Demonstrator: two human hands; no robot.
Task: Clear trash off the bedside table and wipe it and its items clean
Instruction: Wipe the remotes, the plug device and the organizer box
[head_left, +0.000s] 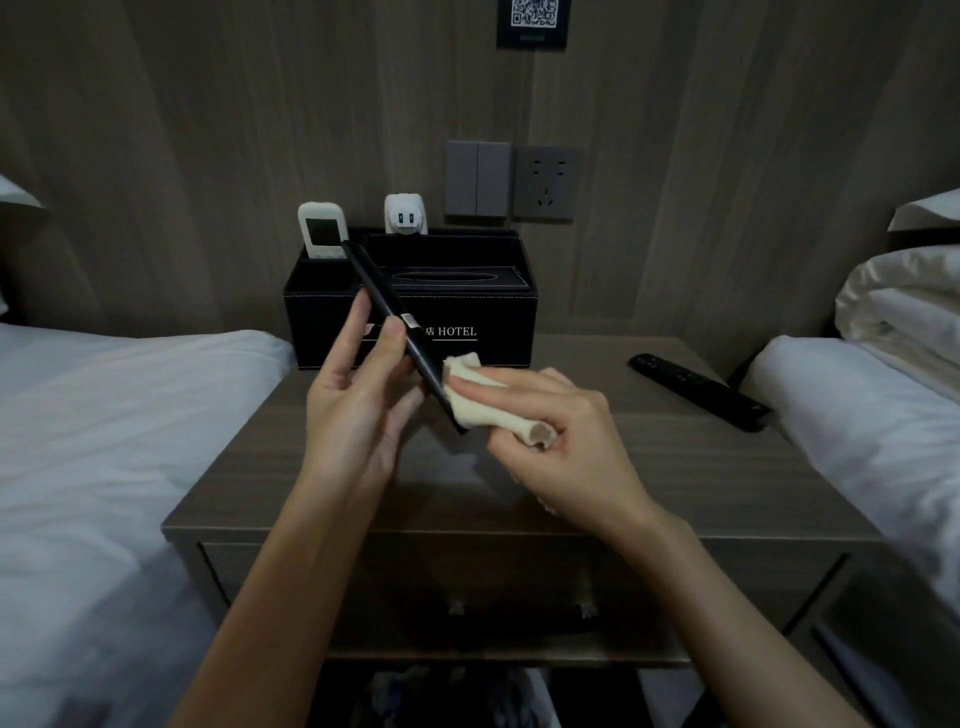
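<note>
My left hand (358, 400) holds a long black remote control (384, 306) tilted up over the bedside table (675, 467), thumb and fingers pinching its middle. My right hand (561, 441) grips a folded cream cloth (483, 400) and presses it against the remote's lower end. A second black remote (701, 392) lies flat at the table's right. Behind stands a black hotel organiser box (467, 317) with a tissue slot; a white air-conditioner remote (322, 228) stands upright in its left compartment.
White beds flank the table, left bed (104, 415) and right bed (883, 415). A white plug adapter (405, 218), wall switches (478, 176) and a socket (548, 182) are on the wood wall behind. A drawer front (519, 587) sits below the tabletop.
</note>
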